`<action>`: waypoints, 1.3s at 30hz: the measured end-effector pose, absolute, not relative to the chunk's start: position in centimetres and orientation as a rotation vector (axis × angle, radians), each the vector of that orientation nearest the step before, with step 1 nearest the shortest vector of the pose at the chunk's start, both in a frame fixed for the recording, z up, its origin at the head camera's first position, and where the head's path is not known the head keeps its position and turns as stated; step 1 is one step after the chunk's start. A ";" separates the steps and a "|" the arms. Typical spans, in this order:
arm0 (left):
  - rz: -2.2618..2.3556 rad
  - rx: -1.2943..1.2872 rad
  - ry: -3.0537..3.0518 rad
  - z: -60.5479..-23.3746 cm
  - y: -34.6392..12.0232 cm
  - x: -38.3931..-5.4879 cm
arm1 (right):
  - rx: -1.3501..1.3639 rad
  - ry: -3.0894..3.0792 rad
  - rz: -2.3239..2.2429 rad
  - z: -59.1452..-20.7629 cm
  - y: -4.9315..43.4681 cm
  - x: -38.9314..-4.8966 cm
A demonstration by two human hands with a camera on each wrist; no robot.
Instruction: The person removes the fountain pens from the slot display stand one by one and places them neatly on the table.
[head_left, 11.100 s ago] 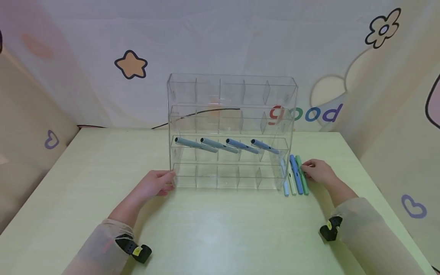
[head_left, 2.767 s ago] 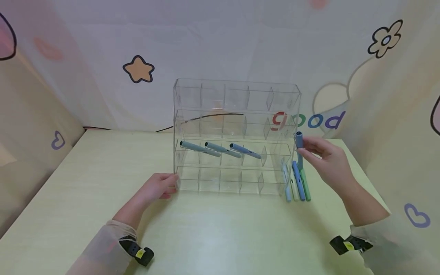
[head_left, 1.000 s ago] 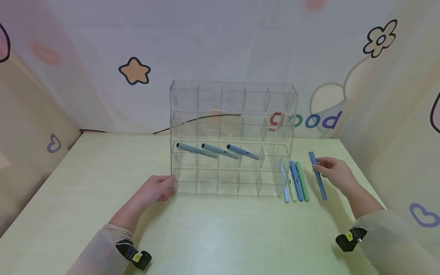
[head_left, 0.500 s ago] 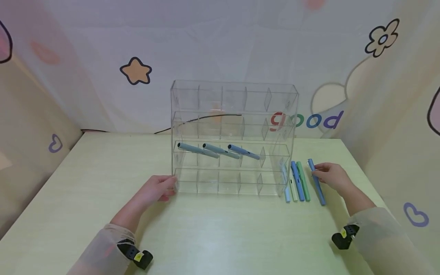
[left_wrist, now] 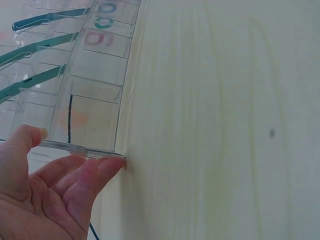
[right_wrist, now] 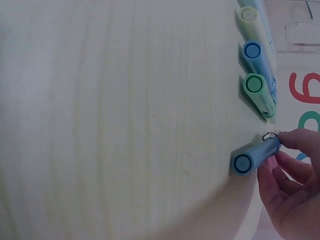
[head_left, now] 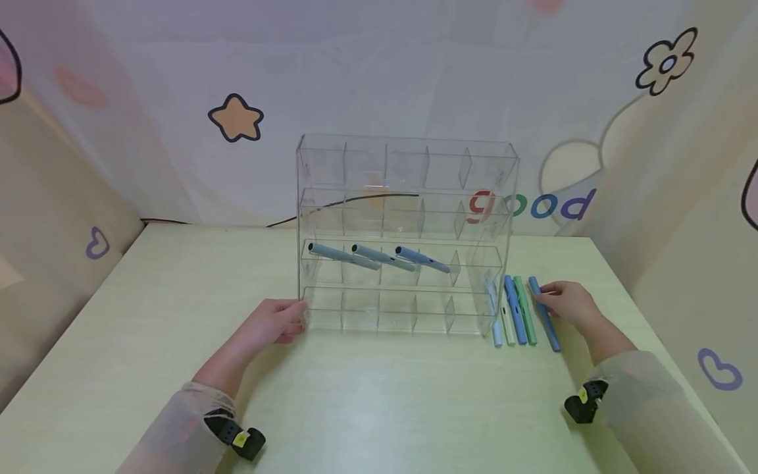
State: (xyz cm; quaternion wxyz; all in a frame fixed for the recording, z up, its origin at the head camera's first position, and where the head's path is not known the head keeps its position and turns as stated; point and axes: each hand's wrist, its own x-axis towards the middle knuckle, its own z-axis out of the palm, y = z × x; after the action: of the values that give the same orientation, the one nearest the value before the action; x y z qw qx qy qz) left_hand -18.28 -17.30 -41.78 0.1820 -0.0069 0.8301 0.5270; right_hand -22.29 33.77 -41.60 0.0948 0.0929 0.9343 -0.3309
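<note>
A clear, hard-looking rack (head_left: pixel 360 319) with four tiers, each divided into five compartments, stands on a pale bench (head_left: pixel 379 401) with faint streaks of grain. Eight slim, rod-shaped pens can be counted. Three slant across the rack's second tier from the bottom, their dark-tipped ends higher and at the left, in the three leftmost compartments: a grey-teal pen (head_left: pixel 345 257), a second grey-teal pen (head_left: pixel 383 258) and a mid-blue pen (head_left: pixel 423 260). Four lie side by side on the bench by the rack's right end, running outward as a light blue pen (head_left: pixel 496 332), a pale green pen (head_left: pixel 508 326), a bright blue pen (head_left: pixel 515 310) and a green pen (head_left: pixel 525 310). The eighth, a dusty blue pen (head_left: pixel 546 320), is just beyond the green one, with a gap between; the right hand (head_left: pixel 568 303) pinches it near its upper end, between thumb and fingers. Whether its full length touches the bench is hard to tell. The left hand (head_left: pixel 274 322) grips the rack's lower left edge, thumb on one face of the clear panel and fingers on the other. The light blue pen is partly seen through the rack's clear side, and the right wrist view cuts it off at the top. Two of the racked pens are cropped in the left wrist view. Round, recessed pen ends show in the right wrist view.
</note>
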 end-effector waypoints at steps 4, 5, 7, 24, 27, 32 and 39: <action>1.494 -0.010 2.343 -41.7 -17.3 -18.3 | 0.288 2.768 -0.983 -41.6 33.6 -22.3; 1.497 -0.013 2.342 -41.7 -17.2 -18.3 | 0.287 2.767 -0.983 -41.6 33.5 -22.3; 1.502 -0.026 2.342 -41.7 -17.2 -18.4 | 0.283 2.763 -0.994 -41.7 33.4 -22.3; 1.504 -0.024 2.339 -41.4 -17.1 -18.2 | 0.323 2.706 -1.007 -42.0 33.2 -22.7; 1.507 -0.017 2.337 -41.4 -17.1 -18.2 | 0.318 2.708 -1.005 -42.0 33.2 -22.6; 1.500 -0.017 2.342 -41.5 -17.1 -18.2 | 0.319 2.702 -1.020 -41.9 33.1 -22.6; 1.487 -0.027 2.354 -41.6 -17.1 -18.3 | 0.323 2.693 -1.012 -41.8 33.0 -22.6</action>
State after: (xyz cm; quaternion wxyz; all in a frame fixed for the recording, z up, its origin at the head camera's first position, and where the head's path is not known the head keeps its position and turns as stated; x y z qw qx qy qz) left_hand -18.29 -17.14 -41.63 0.1774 -0.0097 0.8320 0.5255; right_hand -22.59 32.99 -41.83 0.1231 0.1107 0.9232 -0.3469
